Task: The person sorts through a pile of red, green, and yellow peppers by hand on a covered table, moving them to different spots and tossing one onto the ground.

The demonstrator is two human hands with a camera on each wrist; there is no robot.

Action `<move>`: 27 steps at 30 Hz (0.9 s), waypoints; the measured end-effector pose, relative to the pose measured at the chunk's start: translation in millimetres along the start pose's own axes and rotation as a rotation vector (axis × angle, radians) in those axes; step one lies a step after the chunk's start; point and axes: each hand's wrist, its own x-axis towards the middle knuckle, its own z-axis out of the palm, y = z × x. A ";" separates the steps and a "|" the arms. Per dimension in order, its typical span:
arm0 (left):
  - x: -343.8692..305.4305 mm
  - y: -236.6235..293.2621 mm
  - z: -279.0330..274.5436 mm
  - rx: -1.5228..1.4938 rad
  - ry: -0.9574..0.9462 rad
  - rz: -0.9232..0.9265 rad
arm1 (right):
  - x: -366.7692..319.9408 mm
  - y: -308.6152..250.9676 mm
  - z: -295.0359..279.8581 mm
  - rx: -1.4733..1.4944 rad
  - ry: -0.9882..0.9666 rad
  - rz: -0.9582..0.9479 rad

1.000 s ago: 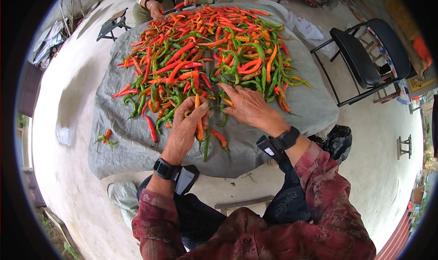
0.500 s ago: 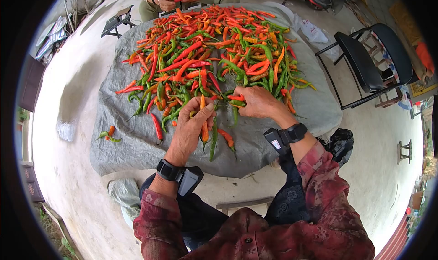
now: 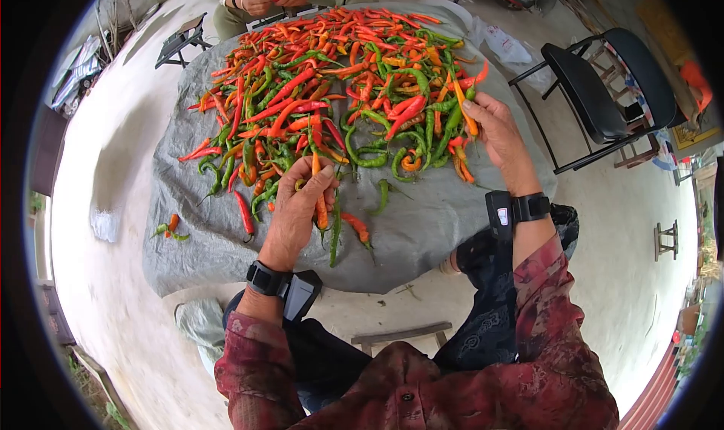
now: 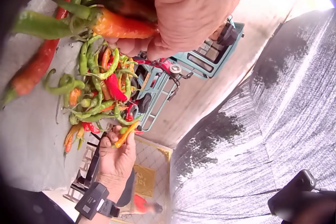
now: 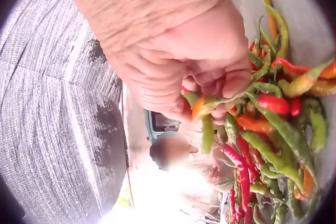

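Red, orange and green peppers (image 3: 302,91) lie heaped on a grey cloth (image 3: 188,241). The left hand (image 3: 298,200) grips several peppers near the cloth's front edge, an orange one (image 3: 321,210) upright and a green one (image 3: 335,234) hanging below. In the left wrist view, that hand (image 4: 184,8) has its fingers curled round an orange pepper (image 4: 123,26). At the heap's right side the right hand (image 3: 498,132) pinches an orange pepper (image 3: 461,106) with green and red ones beside it. The right wrist view shows this hand (image 5: 173,56) with pepper stems between thumb and fingers.
A red-orange pepper (image 3: 357,228) lies right of the left hand, and a few pieces (image 3: 173,225) lie at the cloth's left. Another person's hands (image 3: 275,0) are at the far edge. A black chair (image 3: 588,91) stands right, a small stool (image 3: 182,42) left.
The right hand has moved right and away from the body, from the heap's near edge to its right side, with peppers in its fingers. The left hand keeps its hold almost in place.
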 end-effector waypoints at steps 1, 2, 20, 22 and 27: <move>0.4 0.1 0.5 0.019 0.004 -0.005 | 3.2 4.5 -3.1 -0.102 0.053 -0.027; 1.2 0.3 1.1 0.020 -0.002 -0.009 | 1.2 8.0 -8.9 -0.102 0.060 -0.025; 6.0 5.8 -8.1 0.033 0.054 0.053 | -79.5 21.5 117.1 -1.176 -0.518 -0.456; 5.2 8.2 -10.2 0.044 0.066 0.061 | -83.3 21.5 132.7 -1.217 -0.554 -0.367; 2.3 17.4 -19.1 0.044 0.104 0.104 | -83.2 32.4 153.7 -1.084 -0.506 -0.445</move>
